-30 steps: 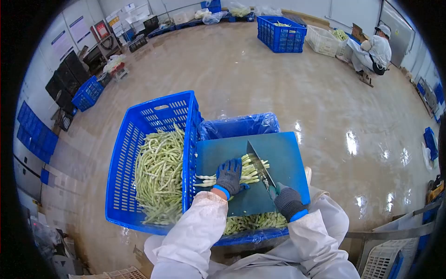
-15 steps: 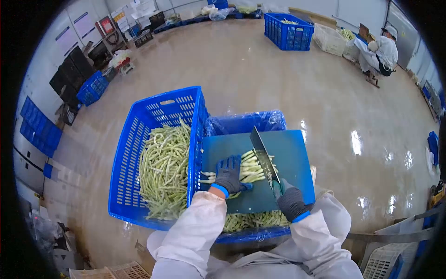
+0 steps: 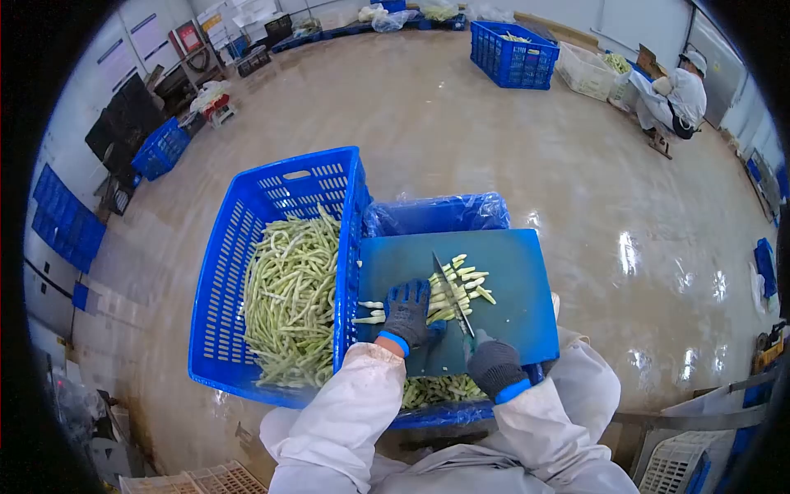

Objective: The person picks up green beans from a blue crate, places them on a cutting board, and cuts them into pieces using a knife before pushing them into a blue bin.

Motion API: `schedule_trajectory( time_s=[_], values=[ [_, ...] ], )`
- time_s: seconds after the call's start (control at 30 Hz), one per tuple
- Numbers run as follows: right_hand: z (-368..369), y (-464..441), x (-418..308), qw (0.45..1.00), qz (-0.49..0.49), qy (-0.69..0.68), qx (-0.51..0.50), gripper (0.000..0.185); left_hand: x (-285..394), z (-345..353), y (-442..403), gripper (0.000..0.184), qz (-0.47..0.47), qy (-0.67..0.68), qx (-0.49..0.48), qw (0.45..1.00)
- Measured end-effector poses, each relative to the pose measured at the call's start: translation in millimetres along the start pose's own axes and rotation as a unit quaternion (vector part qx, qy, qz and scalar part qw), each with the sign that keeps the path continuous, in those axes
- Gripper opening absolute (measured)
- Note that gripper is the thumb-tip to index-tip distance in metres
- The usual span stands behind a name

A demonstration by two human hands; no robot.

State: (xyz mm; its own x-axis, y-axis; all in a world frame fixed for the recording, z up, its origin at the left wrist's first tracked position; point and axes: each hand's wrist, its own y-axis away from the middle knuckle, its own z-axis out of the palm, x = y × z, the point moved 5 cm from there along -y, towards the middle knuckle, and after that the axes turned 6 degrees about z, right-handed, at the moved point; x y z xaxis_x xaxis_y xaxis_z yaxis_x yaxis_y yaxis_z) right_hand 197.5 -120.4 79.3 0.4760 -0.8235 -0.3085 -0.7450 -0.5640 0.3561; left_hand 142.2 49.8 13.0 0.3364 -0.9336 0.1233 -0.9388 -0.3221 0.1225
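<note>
A bunch of pale green beans point(image 3: 439, 306) lies across the blue-green cutting board point(image 3: 520, 305). My left hand point(image 3: 407, 317), in a grey and blue glove, is closed over the bunch and presses it to the board; bean ends stick out on its left. My right hand point(image 3: 495, 366), gloved too, grips a knife point(image 3: 451, 292) by its handle. The blade stands across the beans, right of my left hand. Cut bean pieces point(image 3: 471, 278) are spread on the blade's right side. Beneath the board, more beans point(image 3: 440, 391) show in a plastic-lined blue crate point(image 3: 436, 217).
A large blue crate point(image 3: 216, 313) heaped with long beans point(image 3: 288, 305) adjoins the board's left side. Farther off are another blue crate point(image 3: 512, 62), a white crate point(image 3: 583, 70) and a seated person point(image 3: 681, 95). A metal rail point(image 3: 691, 421) runs at lower right.
The knife has moved left and down into the bunch, closer to my left hand. Cut pieces now lie spread to its right. My left hand has hardly moved.
</note>
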Motion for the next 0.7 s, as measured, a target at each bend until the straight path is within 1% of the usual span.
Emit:
schedule_trajectory(
  time_s=[0.07,0.17,0.23,0.27,0.33,0.37,0.43,0.47,0.5,0.53,0.57,0.6,0.63,0.67,0.7],
  values=[
    [10.3,-19.6,-6.2,1.000,-0.007,-0.004,-0.002,0.033,0.0,-2.9,-1.9,0.100,-0.002,-0.016,0.002,1.000],
    [16.2,-34.3,-12.8,1.000,-0.009,0.005,-0.006,0.034,-2.4,-2.3,-2.3,0.098,-0.014,0.006,0.011,1.000],
    [21.8,-36.5,-8.4,1.000,-0.003,-0.001,-0.003,0.036,-1.9,1.5,-0.7,0.097,-0.014,0.026,0.054,0.998],
    [20.8,-38.4,-11.2,1.000,-0.007,-0.003,-0.002,0.036,-3.1,1.5,1.3,0.097,-0.017,0.022,0.056,0.998],
    [14.8,-40.9,-13.6,0.999,-0.004,-0.019,-0.037,0.036,1.4,-2.9,0.9,0.096,-0.019,0.029,0.032,0.999],
    [16.0,-44.2,-12.7,0.999,-0.008,-0.024,-0.024,0.036,7.1,-8.1,1.2,0.096,-0.015,0.021,0.044,0.999],
    [26.6,-65.5,-15.8,0.999,-0.023,-0.027,0.001,0.037,13.3,-8.3,8.3,0.102,-0.051,0.015,-0.023,0.998],
    [32.1,-73.0,-18.1,0.999,-0.032,-0.009,0.031,0.038,11.3,-1.1,14.0,0.102,-0.054,0.005,-0.013,0.998],
    [23.7,-76.9,-22.2,0.998,-0.043,-0.013,0.049,0.038,5.6,8.0,8.8,0.106,-0.046,0.015,-0.009,0.999],
    [19.8,-78.7,-21.3,0.998,-0.041,-0.028,0.035,0.038,2.3,11.8,2.5,0.111,-0.036,0.028,-0.009,0.999],
    [25.1,-77.4,-13.7,0.998,-0.035,-0.040,0.015,0.037,1.6,10.4,2.2,0.111,-0.036,0.028,-0.001,0.999],
    [26.0,-73.0,-4.2,0.993,-0.053,-0.086,0.063,0.036,-0.8,11.5,3.5,0.114,-0.036,0.033,0.012,0.999],
    [18.5,-59.9,1.6,0.992,-0.046,-0.098,0.067,0.035,-2.7,11.9,4.5,0.117,-0.037,0.040,0.023,0.998],
    [4.1,-38.4,3.0,0.992,-0.051,-0.097,0.069,0.035,0.3,-4.3,9.3,0.122,-0.031,0.034,-0.009,0.999],
    [-9.1,-17.5,3.5,0.991,-0.054,-0.098,0.068,0.036,0.3,-14.8,15.7,0.122,-0.030,0.038,-0.017,0.999]
  ],
)
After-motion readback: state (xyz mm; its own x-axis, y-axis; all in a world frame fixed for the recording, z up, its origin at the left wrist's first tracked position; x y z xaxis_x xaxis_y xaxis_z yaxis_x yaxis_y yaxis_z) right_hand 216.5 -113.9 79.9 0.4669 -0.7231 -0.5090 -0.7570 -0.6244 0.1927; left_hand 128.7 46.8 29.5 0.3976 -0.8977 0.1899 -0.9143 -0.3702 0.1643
